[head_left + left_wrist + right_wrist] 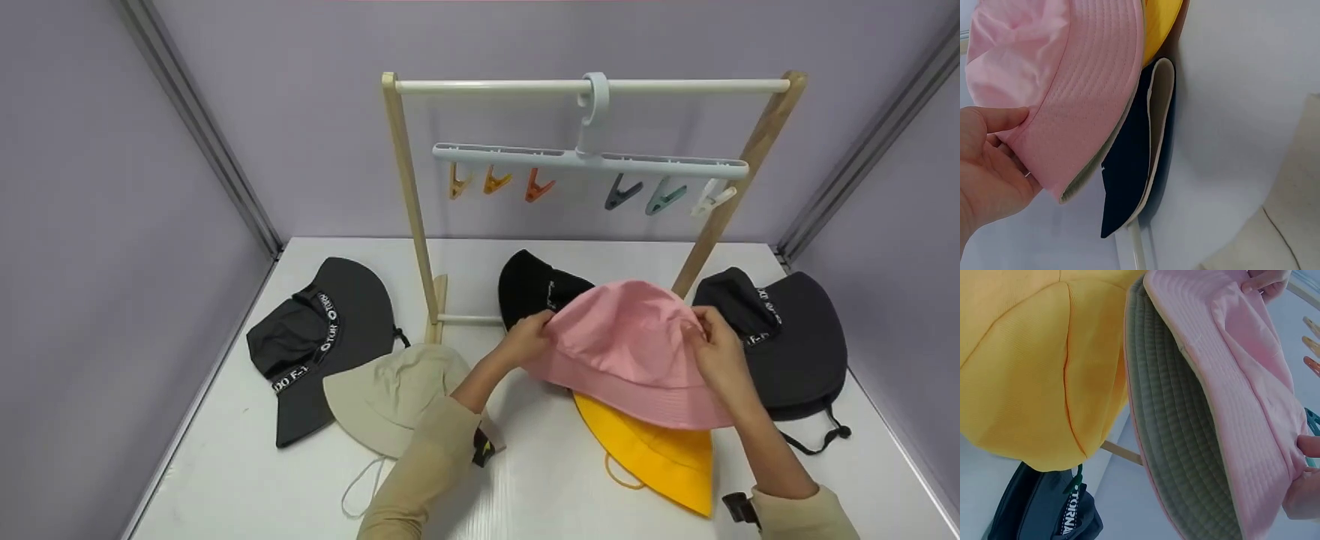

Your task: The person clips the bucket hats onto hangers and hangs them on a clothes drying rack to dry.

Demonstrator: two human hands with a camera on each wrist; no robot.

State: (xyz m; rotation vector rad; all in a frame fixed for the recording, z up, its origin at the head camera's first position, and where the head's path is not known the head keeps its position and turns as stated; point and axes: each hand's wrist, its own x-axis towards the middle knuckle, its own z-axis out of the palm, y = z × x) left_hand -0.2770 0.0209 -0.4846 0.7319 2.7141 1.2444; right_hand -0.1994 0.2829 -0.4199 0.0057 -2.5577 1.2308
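Note:
Between both hands hangs a pink bucket hat (pixel 630 345), lifted above the table with its crown up. My left hand (pixel 528 339) pinches its left edge; in the left wrist view the thumb lies on the pink outside and the fingers go behind the brim. On the opposite side my right hand (pixel 718 356) pinches the crown near the brim seam. A greenish quilted lining (pixel 1179 422) shows under the brim in the right wrist view. Below the pink hat lie a yellow hat (pixel 660 454) and a black hat (pixel 536 285), both partly covered by it.
Behind stands a wooden rack with a white rail (pixel 495 87). A white hanger (pixel 517 156) with several coloured clips, such as an orange clip (pixel 535 187), hangs there. A dark cap (pixel 337 337) and beige hat (pixel 405 394) lie left; another dark cap (pixel 795 345) lies right.

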